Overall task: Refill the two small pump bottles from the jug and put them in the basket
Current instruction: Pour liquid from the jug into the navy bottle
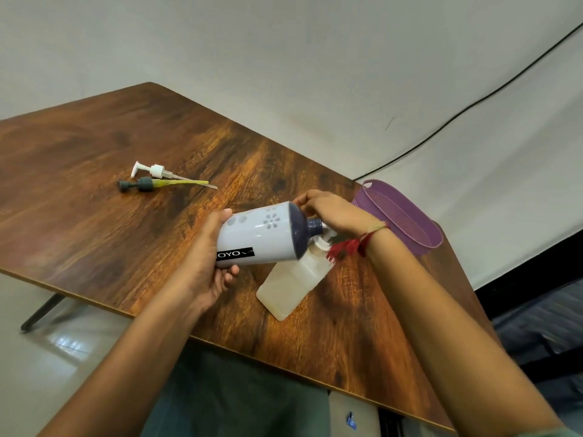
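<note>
Leftmost, a white pump head [156,171] and a grey pump head [145,184] lie on the worktop [94,137]. The left hand [205,260] wraps its fingers round the base of the jug [258,234], which is tipped sideways over the small bottle [290,285] standing on the worktop. The right hand [334,216] curls its fingers over the jug's neck. The basket [424,242] stands far right.

Basket [407,219] right; open tabletop [79,222] left

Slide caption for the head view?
Left hand and right hand tilt the jug over a small bottle on the table; pumps and basket lie aside.
</note>
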